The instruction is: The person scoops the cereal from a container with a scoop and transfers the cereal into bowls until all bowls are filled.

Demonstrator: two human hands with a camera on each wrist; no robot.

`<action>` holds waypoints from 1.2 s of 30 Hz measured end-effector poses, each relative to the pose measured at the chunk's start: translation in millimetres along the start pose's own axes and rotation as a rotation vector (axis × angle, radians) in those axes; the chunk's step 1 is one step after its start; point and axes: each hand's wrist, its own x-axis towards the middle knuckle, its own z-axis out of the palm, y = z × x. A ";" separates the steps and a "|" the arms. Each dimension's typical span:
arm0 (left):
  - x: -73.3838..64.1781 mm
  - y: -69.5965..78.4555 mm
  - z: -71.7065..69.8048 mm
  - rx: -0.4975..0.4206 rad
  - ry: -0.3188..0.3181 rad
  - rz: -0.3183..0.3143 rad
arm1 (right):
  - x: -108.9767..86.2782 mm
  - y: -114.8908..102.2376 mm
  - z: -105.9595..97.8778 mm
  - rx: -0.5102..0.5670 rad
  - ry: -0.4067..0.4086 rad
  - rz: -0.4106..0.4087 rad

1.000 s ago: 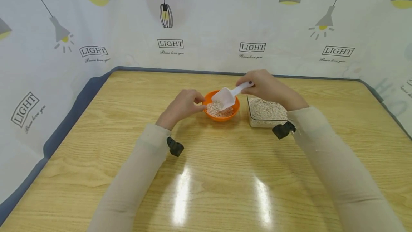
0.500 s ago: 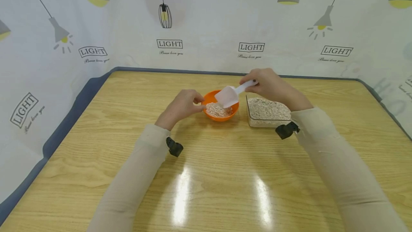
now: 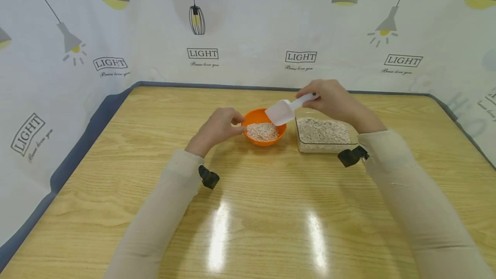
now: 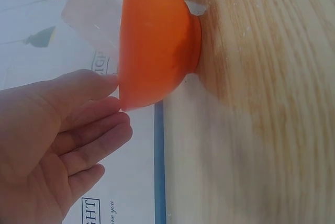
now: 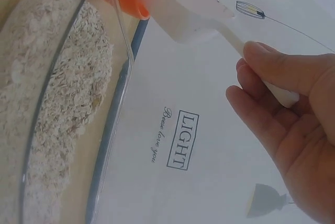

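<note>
An orange bowl (image 3: 265, 142) stands on the table with pale oat flakes (image 3: 262, 131) in it. My left hand (image 3: 221, 127) pinches the bowl's rim on its left side, thumb and index finger at the edge in the left wrist view. In my right hand (image 3: 329, 100) is the handle of a white scoop (image 3: 280, 113), gripped between thumb and fingers. The scoop's head is tilted over the bowl's right side, with a few flakes clinging to it in the right wrist view (image 5: 196, 12). Beneath the right hand sits a clear rectangular container (image 3: 327, 147) of oat flakes.
The wooden table (image 3: 267, 210) runs back to a white wall covering (image 3: 252, 25) printed with lamps and lettering. Dark wrist cameras are strapped to both sleeves. The container stands just right of the bowl.
My right hand has moved right and slightly up with the scoop, from low in the bowl to over its right rim. Flakes have left the scoop for the bowl. The left hand stays at the rim.
</note>
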 end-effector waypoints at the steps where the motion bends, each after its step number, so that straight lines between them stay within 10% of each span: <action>1: -0.6 0.6 -0.4 0.000 -0.001 -0.003 | -1.1 0.8 -0.8 0.000 0.001 0.006; 36: 13.4 32.6 4.2 -0.015 0.070 0.104 | -58.3 22.9 -43.9 -0.008 0.049 0.246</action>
